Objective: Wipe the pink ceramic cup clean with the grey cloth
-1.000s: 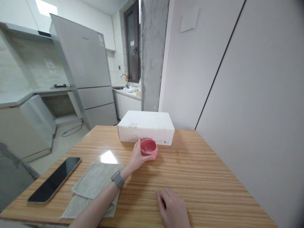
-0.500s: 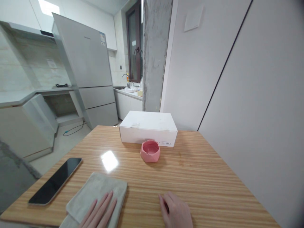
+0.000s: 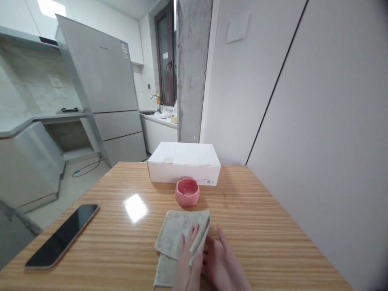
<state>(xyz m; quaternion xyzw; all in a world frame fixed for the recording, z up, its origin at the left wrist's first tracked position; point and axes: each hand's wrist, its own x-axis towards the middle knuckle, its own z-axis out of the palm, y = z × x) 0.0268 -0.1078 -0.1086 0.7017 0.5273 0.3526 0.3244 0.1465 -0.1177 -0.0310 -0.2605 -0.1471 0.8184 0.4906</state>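
A folded grey-beige cloth [image 3: 177, 230] lies on the wooden table, just in front of a pink ashtray [image 3: 187, 194]. My left hand [image 3: 189, 258] rests on top of the cloth with its fingers stretched out. At the cloth's right edge is my right hand [image 3: 222, 260], its thumb raised and apart from the curled fingers. Those fingertips meet the cloth's side; whether they reach under it is hidden.
Behind the ashtray stands a white box [image 3: 184, 163]. A dark-screened phone [image 3: 63, 236] lies on the left part of the table [image 3: 266, 226]. A white wall [image 3: 318, 133] runs along the right, and a fridge [image 3: 106, 76] stands beyond.
My left hand and the cloth have moved right, to the middle of the table. My right hand has turned, raised its thumb and now meets the cloth's edge. The view has shifted slightly.
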